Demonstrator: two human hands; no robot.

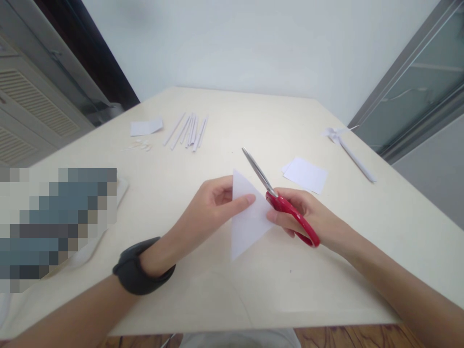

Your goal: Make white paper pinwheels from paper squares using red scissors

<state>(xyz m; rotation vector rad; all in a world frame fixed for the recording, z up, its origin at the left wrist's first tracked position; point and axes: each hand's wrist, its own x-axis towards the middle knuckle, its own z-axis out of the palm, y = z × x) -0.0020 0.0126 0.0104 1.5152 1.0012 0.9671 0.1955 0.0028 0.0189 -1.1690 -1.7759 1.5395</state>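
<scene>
Head view: a pixelated block (58, 227) hides the table's (224, 290) left side. Left hand (213, 203) pinches a paper triangle (248, 217); right hand's (308, 217) fingers grip red scissors (286, 205), blades together, bare tabletop near the front edge.

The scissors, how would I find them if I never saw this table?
Look at the big pale table, then at its near middle, where two hands meet over a folded white paper triangle. The scissors are in the right hand, blades at the paper's edge. They are the only red thing among all the white paper.
</scene>
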